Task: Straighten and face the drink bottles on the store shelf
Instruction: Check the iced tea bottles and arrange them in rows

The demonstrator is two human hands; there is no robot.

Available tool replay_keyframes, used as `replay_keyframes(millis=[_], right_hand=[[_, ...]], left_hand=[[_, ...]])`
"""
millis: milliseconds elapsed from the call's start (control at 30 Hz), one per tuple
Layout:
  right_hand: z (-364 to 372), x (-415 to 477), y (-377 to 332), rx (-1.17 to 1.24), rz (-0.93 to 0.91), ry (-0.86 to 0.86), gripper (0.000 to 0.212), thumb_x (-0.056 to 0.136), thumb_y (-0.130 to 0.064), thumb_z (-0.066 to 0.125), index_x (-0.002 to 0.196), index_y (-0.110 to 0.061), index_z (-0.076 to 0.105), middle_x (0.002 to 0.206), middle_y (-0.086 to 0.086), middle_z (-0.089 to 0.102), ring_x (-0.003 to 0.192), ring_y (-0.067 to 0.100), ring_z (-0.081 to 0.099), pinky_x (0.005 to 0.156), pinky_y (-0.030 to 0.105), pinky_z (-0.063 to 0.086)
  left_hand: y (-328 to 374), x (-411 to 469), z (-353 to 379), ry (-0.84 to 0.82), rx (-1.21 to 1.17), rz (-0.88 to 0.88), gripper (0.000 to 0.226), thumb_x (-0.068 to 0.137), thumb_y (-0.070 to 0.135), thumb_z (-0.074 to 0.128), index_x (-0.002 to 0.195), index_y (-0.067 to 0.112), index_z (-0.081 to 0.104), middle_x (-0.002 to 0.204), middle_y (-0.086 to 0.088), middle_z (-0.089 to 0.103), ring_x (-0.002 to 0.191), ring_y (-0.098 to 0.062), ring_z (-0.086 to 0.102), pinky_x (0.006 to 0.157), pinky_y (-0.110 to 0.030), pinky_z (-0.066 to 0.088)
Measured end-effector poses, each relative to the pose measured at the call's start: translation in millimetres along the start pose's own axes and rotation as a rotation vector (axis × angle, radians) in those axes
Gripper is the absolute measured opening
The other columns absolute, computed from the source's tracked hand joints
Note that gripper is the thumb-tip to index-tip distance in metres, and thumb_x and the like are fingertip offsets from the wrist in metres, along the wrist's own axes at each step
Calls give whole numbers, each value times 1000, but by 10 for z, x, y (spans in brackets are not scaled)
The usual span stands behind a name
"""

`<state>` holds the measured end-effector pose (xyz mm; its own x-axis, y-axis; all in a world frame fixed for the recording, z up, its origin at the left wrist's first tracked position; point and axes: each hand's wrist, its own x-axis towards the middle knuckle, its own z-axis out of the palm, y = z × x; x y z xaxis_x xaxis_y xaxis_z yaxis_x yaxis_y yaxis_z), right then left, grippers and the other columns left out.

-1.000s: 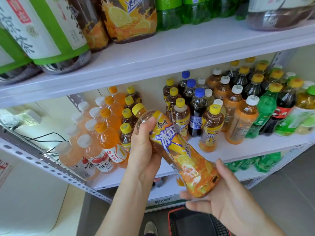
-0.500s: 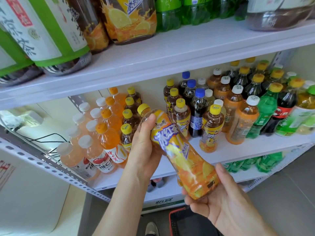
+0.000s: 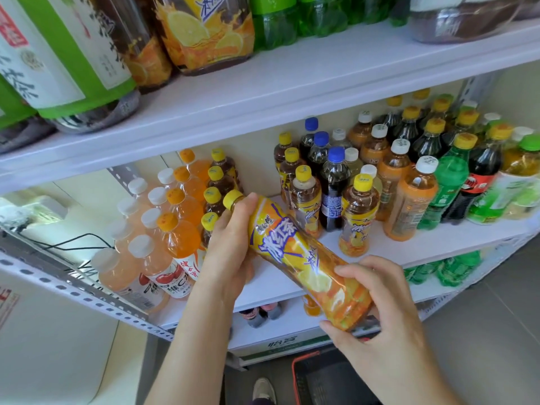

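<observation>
I hold a yellow-labelled iced tea bottle (image 3: 298, 258) tilted in front of the middle shelf (image 3: 292, 276), its yellow cap up and to the left. My left hand (image 3: 230, 244) grips its neck and shoulder. My right hand (image 3: 377, 311) wraps around its base, with the fingers over the label. Behind it on the shelf stand rows of yellow-capped tea bottles (image 3: 358, 211), blue-capped cola bottles (image 3: 334, 182) and orange drink bottles (image 3: 181, 229).
Large bottles (image 3: 204, 33) line the upper shelf (image 3: 292, 83). Green bottles (image 3: 450, 185) and dark soda stand at the right. A red shopping basket (image 3: 321, 375) sits on the floor below. Cables (image 3: 67, 241) lie behind the shelf at the left.
The bottle has been turned in my hands, so the blue lettering on its label faces me more. My right hand has shifted from under the base to around it.
</observation>
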<state>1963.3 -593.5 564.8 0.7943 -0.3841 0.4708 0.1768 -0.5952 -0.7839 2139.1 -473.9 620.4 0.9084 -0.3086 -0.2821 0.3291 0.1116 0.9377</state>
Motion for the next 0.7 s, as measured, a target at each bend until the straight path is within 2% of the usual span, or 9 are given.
replay_keyframes(millis=[100, 200, 333, 500, 567, 600, 633, 667, 700], right_hand=[[-6, -9, 35, -186, -93, 30, 86, 52, 5, 89, 116, -38, 51, 124, -5, 40, 105, 6, 51, 70, 28, 50], [14, -26, 80, -273, -117, 48, 87, 50, 7, 88, 116, -36, 53, 126, -3, 40, 103, 14, 52, 70, 30, 50], [38, -21, 178, -95, -71, 48, 94, 56, 1, 87, 126, -47, 47, 128, -9, 36, 116, 3, 47, 85, 8, 44], [49, 71, 157, 509, 421, -33, 76, 64, -50, 82, 131, -45, 48, 135, -4, 48, 122, 12, 54, 84, 22, 54], [-5, 117, 151, 808, 689, -103, 49, 79, -44, 73, 125, -31, 61, 137, 14, 53, 119, 30, 59, 78, 35, 57], [-42, 89, 167, 920, 796, -172, 46, 87, -39, 65, 127, -16, 62, 137, 25, 52, 119, 41, 57, 31, 33, 44], [-52, 73, 190, 1010, 889, -227, 51, 90, -39, 58, 128, -5, 61, 131, 33, 54, 111, 44, 60, 77, -10, 22], [-41, 97, 179, 1114, 959, -264, 61, 84, -46, 58, 126, -1, 62, 118, 34, 60, 95, 43, 67, 56, 39, 55], [2, 153, 185, 1199, 1032, -249, 67, 75, -51, 61, 122, -3, 65, 104, 30, 66, 76, 38, 70, 30, 25, 41]], left_hand=[[-6, -8, -25, -58, 155, 7, 61, 77, 61, 66, 118, 16, 62, 93, 1, 77, 80, -14, 74, 69, -30, 55], [3, -19, -26, -83, 195, 23, 79, 56, 64, 70, 117, 13, 60, 92, -1, 77, 80, -16, 75, 60, -26, 57], [-15, -44, -6, -47, 8, 95, 67, 57, 42, 81, 109, 5, 60, 85, -7, 76, 69, -17, 73, 54, -29, 56], [-73, -30, 17, -78, -85, 232, 72, 55, 24, 84, 118, 1, 56, 88, -9, 72, 74, -22, 70, 68, -38, 59], [-78, -11, 12, -104, -114, 254, 60, 54, 24, 79, 108, 6, 59, 84, -7, 71, 74, -23, 69, 69, -39, 59], [-74, -5, 9, -118, -129, 247, 52, 55, 21, 77, 102, 9, 59, 84, -6, 71, 74, -22, 70, 66, -38, 59], [-71, 4, -4, -135, -146, 238, 46, 56, 18, 75, 99, 10, 59, 84, -5, 71, 73, -22, 69, 63, -37, 59], [-71, 7, -16, -154, -165, 225, 44, 56, 15, 72, 98, 10, 58, 84, -6, 70, 74, -22, 69, 63, -36, 58], [-68, 8, -29, -180, -189, 209, 46, 55, 15, 71, 99, 8, 57, 88, -9, 68, 77, -24, 67, 67, -38, 58]])
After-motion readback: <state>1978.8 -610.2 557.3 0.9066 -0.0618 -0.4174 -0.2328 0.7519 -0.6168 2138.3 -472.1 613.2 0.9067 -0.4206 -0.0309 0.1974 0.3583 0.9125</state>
